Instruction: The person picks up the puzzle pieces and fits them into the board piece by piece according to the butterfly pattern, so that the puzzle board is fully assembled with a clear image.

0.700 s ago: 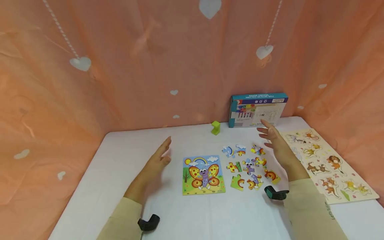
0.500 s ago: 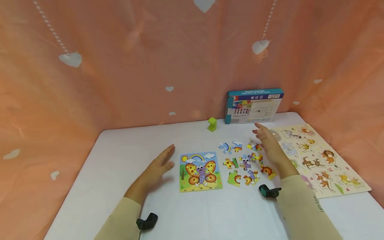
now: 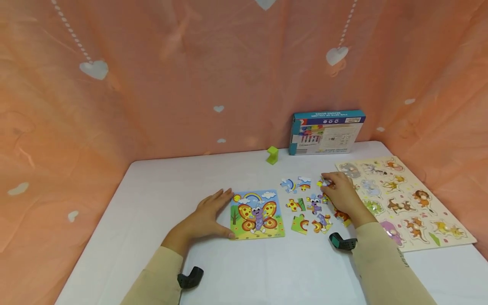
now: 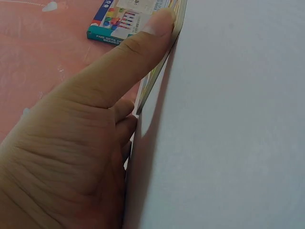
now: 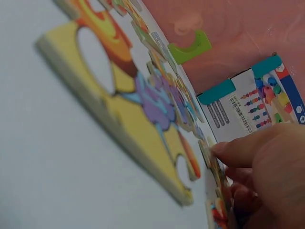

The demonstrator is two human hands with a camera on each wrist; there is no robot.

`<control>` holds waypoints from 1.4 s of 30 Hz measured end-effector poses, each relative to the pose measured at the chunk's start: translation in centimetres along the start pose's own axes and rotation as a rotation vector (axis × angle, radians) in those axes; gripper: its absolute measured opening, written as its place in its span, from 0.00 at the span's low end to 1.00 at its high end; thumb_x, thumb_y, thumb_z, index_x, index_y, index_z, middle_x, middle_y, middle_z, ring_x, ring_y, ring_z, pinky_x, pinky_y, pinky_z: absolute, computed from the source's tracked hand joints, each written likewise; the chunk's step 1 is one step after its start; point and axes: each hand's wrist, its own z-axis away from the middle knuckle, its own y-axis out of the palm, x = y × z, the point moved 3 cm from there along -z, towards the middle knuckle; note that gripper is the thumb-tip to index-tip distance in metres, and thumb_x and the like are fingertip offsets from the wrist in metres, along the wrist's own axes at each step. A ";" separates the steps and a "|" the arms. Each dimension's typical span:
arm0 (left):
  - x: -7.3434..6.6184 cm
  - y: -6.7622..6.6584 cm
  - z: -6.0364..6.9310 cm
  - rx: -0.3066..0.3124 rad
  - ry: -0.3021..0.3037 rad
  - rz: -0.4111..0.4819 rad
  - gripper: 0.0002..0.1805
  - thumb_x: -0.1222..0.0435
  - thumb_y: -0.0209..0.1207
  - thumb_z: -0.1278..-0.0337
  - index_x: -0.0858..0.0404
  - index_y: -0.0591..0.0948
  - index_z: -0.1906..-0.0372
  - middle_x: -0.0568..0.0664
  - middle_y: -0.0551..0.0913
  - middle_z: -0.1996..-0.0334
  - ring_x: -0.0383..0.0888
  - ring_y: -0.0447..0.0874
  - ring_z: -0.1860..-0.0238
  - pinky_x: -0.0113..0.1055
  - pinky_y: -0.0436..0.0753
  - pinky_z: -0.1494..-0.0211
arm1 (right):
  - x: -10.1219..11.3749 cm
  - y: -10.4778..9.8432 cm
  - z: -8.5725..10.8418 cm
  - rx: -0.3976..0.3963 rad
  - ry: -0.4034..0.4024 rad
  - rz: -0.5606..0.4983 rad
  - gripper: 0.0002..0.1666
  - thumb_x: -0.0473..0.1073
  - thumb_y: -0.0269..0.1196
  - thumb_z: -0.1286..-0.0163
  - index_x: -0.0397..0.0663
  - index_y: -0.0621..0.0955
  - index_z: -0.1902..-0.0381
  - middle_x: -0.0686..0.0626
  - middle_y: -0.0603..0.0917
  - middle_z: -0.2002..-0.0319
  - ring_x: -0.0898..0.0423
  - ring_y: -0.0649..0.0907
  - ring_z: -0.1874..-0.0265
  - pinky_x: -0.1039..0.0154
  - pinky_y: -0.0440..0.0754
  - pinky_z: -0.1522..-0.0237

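A square butterfly puzzle board [image 3: 257,214] lies flat on the white table. My left hand [image 3: 207,218] spans its left side, with the thumb at the near left corner and the fingers by the far left corner. In the left wrist view that thumb [image 4: 143,40] touches the board's edge [image 4: 155,76]. Loose jigsaw pieces [image 3: 314,204] with matching colours lie right of the board. Over the far right ones, my right hand [image 3: 343,195] pinches a puzzle piece [image 3: 321,184], largely covered by the fingers. Its thumb [image 5: 233,150] meets the piece's edge in the right wrist view.
A cream animal peg puzzle [image 3: 404,203] lies on the right side of the table. Behind stand a teal and white box [image 3: 325,133] and a small green block [image 3: 272,155]. An orange curtain with hearts [image 3: 190,84] borders the table's back and sides.
My left hand has moved right and down onto the board's left side. The right hand has dropped from above the table to the far right puzzle pieces, its fingers closing on one.
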 end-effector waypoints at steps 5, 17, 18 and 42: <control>-0.1 -0.2 -0.2 0.007 0.002 -0.024 0.71 0.38 0.86 0.65 0.48 0.63 0.12 0.49 0.53 0.12 0.68 0.44 0.15 0.76 0.53 0.22 | 0.6 -0.1 0.1 -0.042 0.050 0.025 0.29 0.41 0.64 0.18 0.24 0.75 0.29 0.24 0.66 0.34 0.26 0.65 0.36 0.31 0.68 0.37; -0.2 -0.1 -0.3 0.071 0.096 -0.071 0.69 0.40 0.83 0.56 0.62 0.60 0.13 0.48 0.52 0.12 0.56 0.38 0.12 0.62 0.40 0.16 | 0.9 -0.4 0.1 -0.004 0.179 -0.038 0.29 0.42 0.64 0.18 0.22 0.75 0.31 0.21 0.65 0.33 0.29 0.70 0.36 0.30 0.67 0.28; -0.2 -0.1 -0.3 0.073 0.093 -0.070 0.69 0.40 0.82 0.55 0.62 0.60 0.12 0.48 0.52 0.12 0.56 0.37 0.12 0.62 0.40 0.15 | 0.9 -0.4 0.0 -0.005 0.181 -0.042 0.29 0.41 0.64 0.18 0.22 0.76 0.32 0.21 0.65 0.33 0.29 0.70 0.36 0.30 0.68 0.28; -0.7 0.1 -0.1 0.105 0.043 -0.123 0.72 0.34 0.80 0.57 0.59 0.56 0.11 0.47 0.48 0.11 0.53 0.33 0.12 0.60 0.27 0.17 | 3.0 -0.5 0.5 -0.060 0.141 -0.182 0.23 0.39 0.60 0.15 0.38 0.77 0.27 0.38 0.78 0.48 0.47 0.79 0.62 0.59 0.79 0.65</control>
